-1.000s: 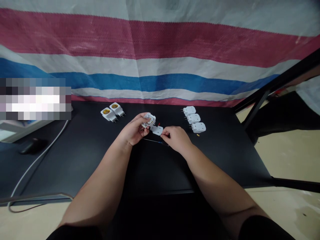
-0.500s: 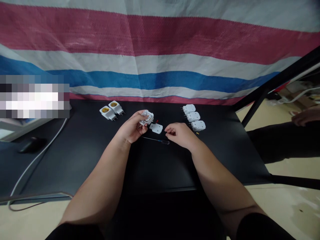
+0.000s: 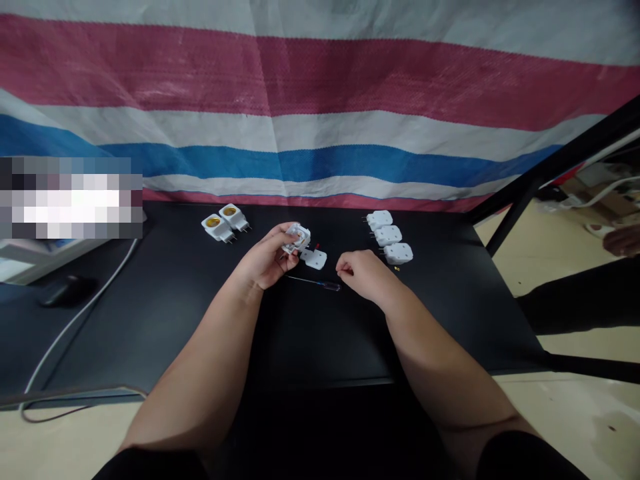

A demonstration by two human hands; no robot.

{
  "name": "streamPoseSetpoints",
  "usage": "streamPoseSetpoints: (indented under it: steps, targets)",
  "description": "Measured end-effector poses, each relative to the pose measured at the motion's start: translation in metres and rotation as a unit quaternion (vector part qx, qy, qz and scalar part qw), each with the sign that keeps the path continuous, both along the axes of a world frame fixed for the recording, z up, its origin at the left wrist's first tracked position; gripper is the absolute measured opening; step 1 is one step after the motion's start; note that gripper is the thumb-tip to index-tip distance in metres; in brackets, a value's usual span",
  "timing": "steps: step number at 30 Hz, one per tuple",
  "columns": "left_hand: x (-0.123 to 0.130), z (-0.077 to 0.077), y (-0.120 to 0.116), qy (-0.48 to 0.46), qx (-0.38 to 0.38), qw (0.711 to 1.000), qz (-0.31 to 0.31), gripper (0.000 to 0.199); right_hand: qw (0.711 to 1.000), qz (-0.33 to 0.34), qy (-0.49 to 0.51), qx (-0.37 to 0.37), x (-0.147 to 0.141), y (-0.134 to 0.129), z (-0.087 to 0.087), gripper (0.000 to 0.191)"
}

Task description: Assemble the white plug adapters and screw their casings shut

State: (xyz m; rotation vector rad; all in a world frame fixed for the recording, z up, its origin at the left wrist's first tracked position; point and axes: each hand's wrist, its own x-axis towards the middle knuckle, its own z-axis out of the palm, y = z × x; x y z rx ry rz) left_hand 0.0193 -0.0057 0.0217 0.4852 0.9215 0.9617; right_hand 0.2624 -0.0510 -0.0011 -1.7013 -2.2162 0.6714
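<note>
My left hand (image 3: 270, 257) is closed around an opened white plug-in lamp socket housing (image 3: 299, 238), its inside facing up and the thumb resting on it. Just beside it on the table lies a flat white cover plate (image 3: 315, 259), with a small red piece (image 3: 317, 246) at its far edge. A thin screwdriver (image 3: 327, 285) with a dark handle lies in front of the plate. To the right of the plate, my right hand (image 3: 361, 272) hovers low with thumb and fingertips pinched together; whatever is between them is too small to make out.
Two white plug-in lamp sockets (image 3: 219, 229) with brass-coloured threads lie at left. Three white plug housings (image 3: 399, 253) stand in a row at right, near tiny brass bits (image 3: 397, 269). A mouse (image 3: 67, 290) and cable (image 3: 95, 297) lie far left. Another person's hand (image 3: 623, 240) shows at right.
My right hand has drawn slightly right, away from the cover plate, with its fingertips still together. My left hand keeps hold of the housing. The person at right has shifted outward.
</note>
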Motion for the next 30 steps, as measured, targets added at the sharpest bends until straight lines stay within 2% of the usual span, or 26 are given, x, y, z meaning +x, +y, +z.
streamPoseSetpoints:
  steps: [5, 7, 10, 13, 15, 21, 24, 30]
  targets:
    - [0.001, -0.003, 0.000, 0.004, 0.014, 1.000, -0.011, 0.036, 0.998, 0.019, -0.053, 0.017, -0.001, 0.002, -0.001, 0.017]
    - [0.001, -0.004, -0.001, 0.012, 0.024, 1.000, -0.015, 0.037, 0.999, 0.024, -0.043, 0.017, 0.000, 0.003, 0.000, 0.017]
    - [-0.001, -0.007, -0.003, 0.023, 0.061, 0.997, -0.039, 0.042, 0.996, 0.008, 0.085, 0.019, 0.002, 0.004, 0.003, 0.013]
    - [-0.002, -0.009, -0.006, 0.030, 0.104, 0.990, -0.094, 0.054, 0.959, -0.031, 0.280, 0.030, 0.000, 0.003, 0.005, 0.008]
    - [-0.002, -0.011, -0.008, 0.029, 0.131, 0.983, -0.126, 0.060, 0.935, -0.048, 0.347, 0.054, -0.004, 0.001, 0.006, 0.011]
    - [0.003, -0.015, -0.011, 0.058, 0.195, 0.965, -0.165, 0.062, 0.936, -0.025, 0.313, 0.159, -0.015, -0.003, 0.009, 0.007]
    - [0.004, -0.016, -0.012, 0.067, 0.201, 0.963, -0.168, 0.062, 0.930, -0.021, 0.334, 0.156, -0.017, -0.002, 0.008, 0.007]
    - [0.006, -0.016, -0.013, 0.074, 0.210, 0.959, -0.177, 0.061, 0.937, -0.023, 0.320, 0.139, -0.019, -0.003, 0.004, 0.004]
